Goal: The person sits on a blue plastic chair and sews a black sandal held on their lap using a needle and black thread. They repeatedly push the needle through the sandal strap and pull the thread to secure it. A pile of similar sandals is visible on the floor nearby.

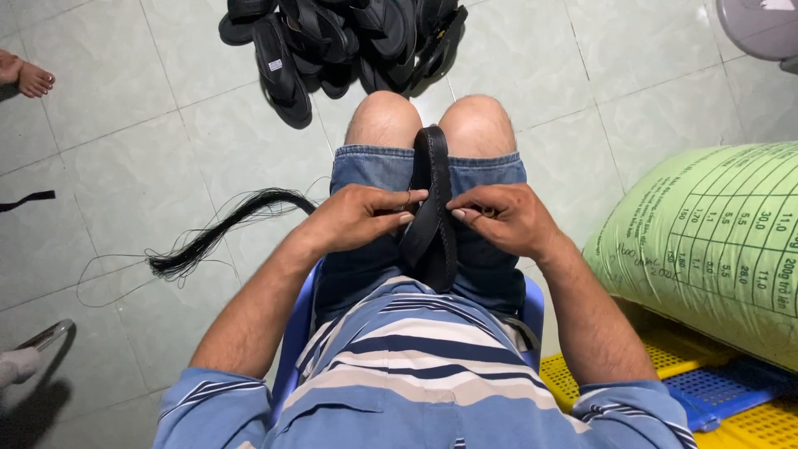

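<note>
One black sandal (430,212) stands on edge at frame centre, clamped between the knees, sole running down toward the striped shirt (407,366). Left hand (359,218) and right hand (504,218) meet on it from either side: left thumb + forefinger pinch at the sandal's edge, other fingers curled; right fingertips pressed together on the opposite edge, also pinching, maybe on a thread but too fine to tell. Progress, judged: work on this sandal looks mid-way, both hands engaged at the strap/edge area, nothing set aside as finished near the lap. Top centre of frame: a heap of black sandals (349,41) on the tiled floor (108,150), at least 6 visible, exact no. unclear since they overlap; can't tell if done or waiting. Counts: 1 sandal in hand; 1 bundle of black threads (224,229) at left-centre, loose strands trailing; 1 green printed sack (715,241) at right; 1 blue chair (295,333) under the person; yellow + blue plastic crates (731,399) lower right, about 2–3. Another person's bare foot (29,76) upper left, 1 seen.
</note>
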